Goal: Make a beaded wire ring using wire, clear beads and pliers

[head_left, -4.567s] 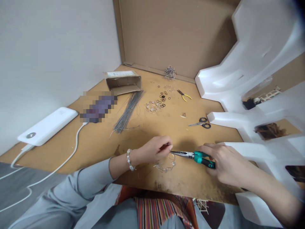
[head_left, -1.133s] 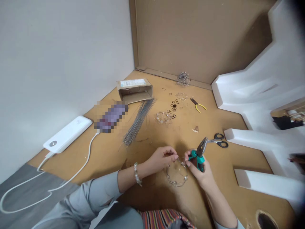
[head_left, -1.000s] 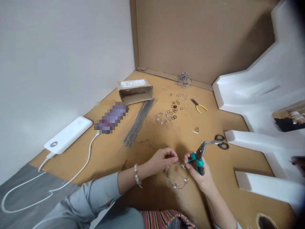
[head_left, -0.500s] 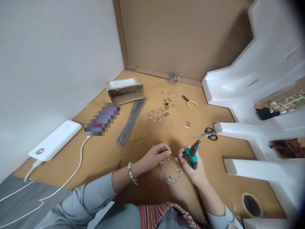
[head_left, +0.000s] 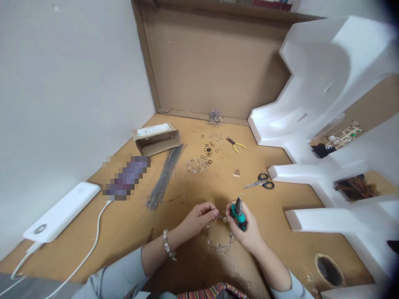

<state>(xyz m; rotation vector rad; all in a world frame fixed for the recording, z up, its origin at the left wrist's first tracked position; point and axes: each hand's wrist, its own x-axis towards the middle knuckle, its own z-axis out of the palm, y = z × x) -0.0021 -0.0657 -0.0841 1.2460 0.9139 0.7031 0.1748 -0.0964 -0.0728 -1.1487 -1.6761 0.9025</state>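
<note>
My left hand (head_left: pixel 204 216) pinches the upper part of a beaded wire ring (head_left: pixel 219 248) between thumb and fingertips. Clear beads sit along the ring, and thin loops of wire hang below it. Against my palm, my right hand (head_left: pixel 247 232) holds a pair of teal-handled pliers (head_left: pixel 238 214), their jaws pointing up and away from the ring. The thumb and fingertips of that hand meet close to the ring's upper right side; whether they also grip its wire I cannot tell.
Beyond my hands lie a wire bundle (head_left: pixel 165 176), another beaded ring (head_left: pixel 195 165), small dark rings (head_left: pixel 208 154), scissors (head_left: pixel 262 182) and yellow-handled pliers (head_left: pixel 236 145). A cardboard box (head_left: pixel 157 139), blurred phone (head_left: pixel 127 176) and power bank (head_left: pixel 64 211) stand left. White foam (head_left: pixel 307 220) borders the right.
The pliers have turned in my right hand, and their handles look closer together. My right hand has come nearer my left. The whole view has shifted with my head.
</note>
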